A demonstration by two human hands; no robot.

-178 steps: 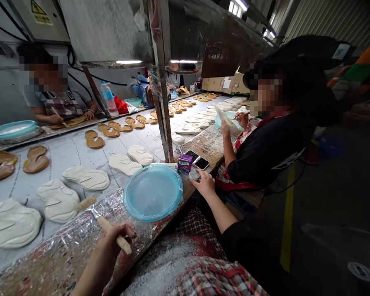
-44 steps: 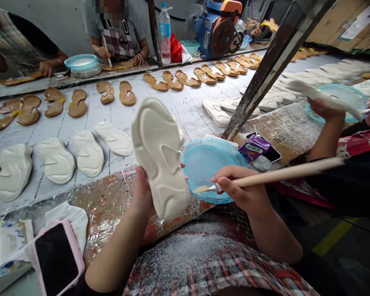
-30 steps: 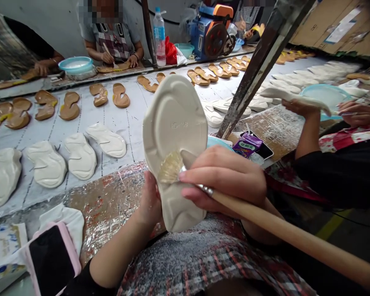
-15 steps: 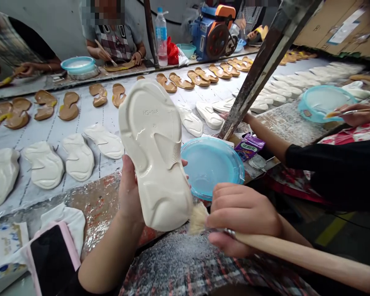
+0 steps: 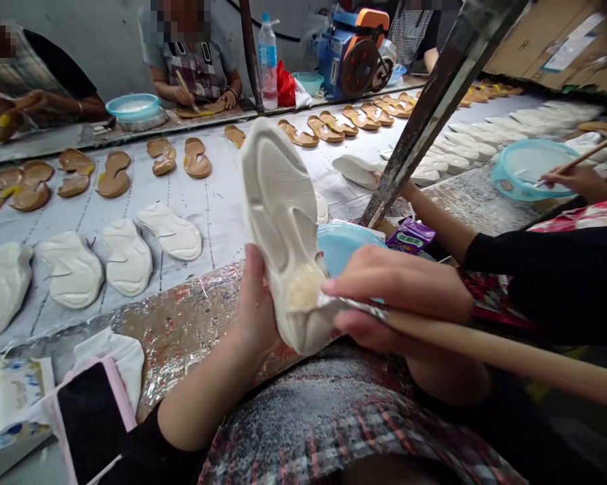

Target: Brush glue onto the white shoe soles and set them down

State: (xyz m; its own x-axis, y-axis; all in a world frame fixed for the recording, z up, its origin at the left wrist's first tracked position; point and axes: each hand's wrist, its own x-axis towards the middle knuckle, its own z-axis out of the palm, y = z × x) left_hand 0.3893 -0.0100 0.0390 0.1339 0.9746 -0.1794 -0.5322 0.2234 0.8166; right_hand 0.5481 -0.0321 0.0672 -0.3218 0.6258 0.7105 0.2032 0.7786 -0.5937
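My left hand grips a white moulded shoe sole by its edge, holding it up at a tilt, toe end away from me. In my right hand is a paintbrush with a long wooden handle. Its pale bristles press against the sole's face near the heel end. Behind my right hand a blue basin is partly hidden. Several other white soles lie in a row on the white conveyor belt to the left.
Tan sole pieces line the belt's far side. A slanted metal post rises at right, beside a purple carton. At lower left lies a pink-cased phone. Co-workers sit opposite; one at right holds a sole, another hand a brush.
My left hand has shifted right and turned the sole edge-on somewhat. My right hand has raised the brush from beside the heel onto the sole's face. The neighbour at right has lifted a sole.
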